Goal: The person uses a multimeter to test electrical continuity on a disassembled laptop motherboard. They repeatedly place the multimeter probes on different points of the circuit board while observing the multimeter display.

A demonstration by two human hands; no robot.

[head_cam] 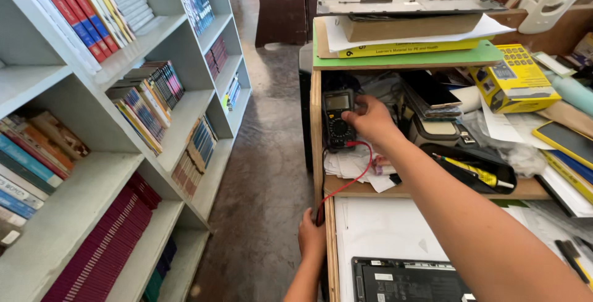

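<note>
Two hands work: right hand fingers grip the multimeter, left hand fingers pinch its leads.

Cluttered wooden workbench, multimeter, yellow box, black tray, opened laptop

The floor aisle between the bookshelf and the desk's left edge lies open. Along the desk's far edge, the multimeter, papers and what looks like a black tray crowd together.
</note>
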